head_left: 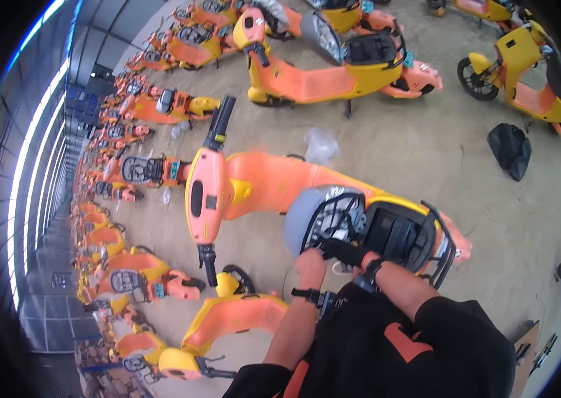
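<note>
Seat (303,215) tipped up on the orange-and-yellow scooter (260,182), battery bay (396,232) behind it laid open. Left hand (310,260), bare, curled closed at the seat's lower edge; hard to tell what it grips. Right hand (341,251), black-gloved, closed on the seat's underside frame. Work looks midway: seat not yet lowered, bay uncovered.
</note>
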The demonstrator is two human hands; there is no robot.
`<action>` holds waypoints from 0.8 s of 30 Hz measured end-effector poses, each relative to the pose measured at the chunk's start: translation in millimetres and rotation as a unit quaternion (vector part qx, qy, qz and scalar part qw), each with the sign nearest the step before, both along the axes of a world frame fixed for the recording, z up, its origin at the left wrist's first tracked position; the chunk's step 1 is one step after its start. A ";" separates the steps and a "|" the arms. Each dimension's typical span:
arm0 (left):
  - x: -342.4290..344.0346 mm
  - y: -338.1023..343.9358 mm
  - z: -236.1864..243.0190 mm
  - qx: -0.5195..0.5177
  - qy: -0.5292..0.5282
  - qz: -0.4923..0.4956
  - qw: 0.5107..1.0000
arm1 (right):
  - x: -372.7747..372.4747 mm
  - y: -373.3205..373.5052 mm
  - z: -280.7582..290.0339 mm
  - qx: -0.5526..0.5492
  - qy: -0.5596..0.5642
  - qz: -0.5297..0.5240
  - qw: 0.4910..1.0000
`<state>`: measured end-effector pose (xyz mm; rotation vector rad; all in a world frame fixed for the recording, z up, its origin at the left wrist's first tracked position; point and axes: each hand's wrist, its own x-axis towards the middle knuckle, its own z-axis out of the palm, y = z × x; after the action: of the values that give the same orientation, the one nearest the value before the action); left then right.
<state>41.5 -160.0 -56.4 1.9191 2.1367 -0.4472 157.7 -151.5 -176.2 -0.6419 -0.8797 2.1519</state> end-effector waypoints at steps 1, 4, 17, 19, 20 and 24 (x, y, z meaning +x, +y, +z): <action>-8.7 -4.1 -2.0 0.001 0.006 -0.025 1.000 | -0.2 -3.6 5.6 -0.014 -0.042 0.013 0.999; -3.0 -7.4 5.4 0.039 0.007 -0.092 0.995 | -10.5 -5.8 -12.6 -0.136 0.024 -0.050 0.989; -2.6 -14.9 6.9 0.061 0.007 -0.034 0.998 | 33.8 8.4 3.3 0.462 -0.395 -0.006 0.794; -5.5 -15.7 6.6 0.088 0.004 -0.008 0.996 | 39.5 9.2 4.0 0.451 -0.443 0.069 0.771; -6.6 -16.6 5.8 0.088 -0.002 0.006 0.996 | 42.7 8.1 3.9 0.455 -0.441 0.072 0.770; 1.2 -22.9 16.8 0.071 -0.022 0.015 0.997 | 42.4 3.2 -33.0 0.599 -0.420 0.042 0.681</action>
<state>42.7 -182.9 -39.6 1.9479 2.2202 -0.2521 200.1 -148.3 -209.2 -0.8094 -2.4739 0.7599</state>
